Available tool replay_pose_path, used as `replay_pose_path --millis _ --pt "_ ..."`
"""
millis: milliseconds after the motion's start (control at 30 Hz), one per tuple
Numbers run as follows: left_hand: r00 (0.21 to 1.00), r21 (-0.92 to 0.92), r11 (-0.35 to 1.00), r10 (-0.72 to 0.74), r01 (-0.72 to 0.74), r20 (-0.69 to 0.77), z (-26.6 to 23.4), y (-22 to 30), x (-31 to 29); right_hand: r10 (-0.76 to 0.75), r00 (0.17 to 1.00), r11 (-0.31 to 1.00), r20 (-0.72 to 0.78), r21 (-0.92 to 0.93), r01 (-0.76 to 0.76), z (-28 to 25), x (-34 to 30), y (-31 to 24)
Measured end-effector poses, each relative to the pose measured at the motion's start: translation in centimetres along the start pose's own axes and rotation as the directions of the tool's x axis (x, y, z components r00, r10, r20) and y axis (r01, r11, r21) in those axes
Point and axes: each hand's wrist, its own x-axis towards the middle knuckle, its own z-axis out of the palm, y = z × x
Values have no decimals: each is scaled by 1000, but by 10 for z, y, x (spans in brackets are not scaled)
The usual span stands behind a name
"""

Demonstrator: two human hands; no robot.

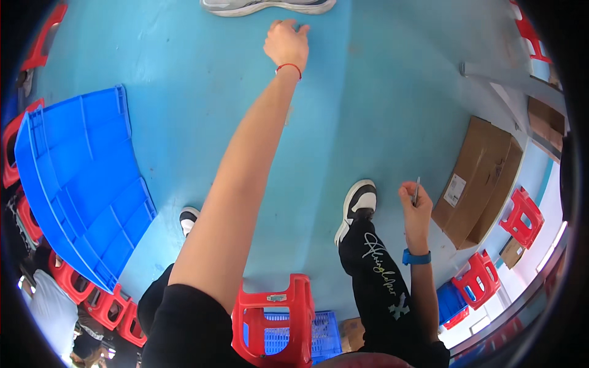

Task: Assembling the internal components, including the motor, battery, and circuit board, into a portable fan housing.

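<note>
My left hand (pixel 286 44) reaches far forward on an outstretched arm, a red string bracelet at its wrist. Its fingers are curled in, and whatever they may hold is hidden. Just beyond them, at the top edge, is a grey shoe (pixel 267 7) with a white sole, partly cut off. A little apart from it, I cannot see the fingers touching it. My right hand (pixel 417 205) is lower and to the right, over my leg's side, wearing a blue wristband (pixel 416 257). A thin pointed metal tool (pixel 417 190) sticks up from its closed fingers.
On the left stands a large blue plastic crate (pixel 92 178). Red stools line both sides, with one red stool (pixel 299 306) behind me beside a blue basket (pixel 325 334). A cardboard box (pixel 478 184) and a metal frame (pixel 509 76) stand right. My feet are on the blue-green floor (pixel 294 233).
</note>
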Motion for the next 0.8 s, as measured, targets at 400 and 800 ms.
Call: replay_pose_path --millis 400,800 --pt "999 150 988 -34 33 3 12 0 17 -96 995 992 -2 80 95 23 3 -24" --pt "932 -280 952 -11 121 363 -207 -17 -150 -358 933 931 47 -67 360 31 -36 -58"
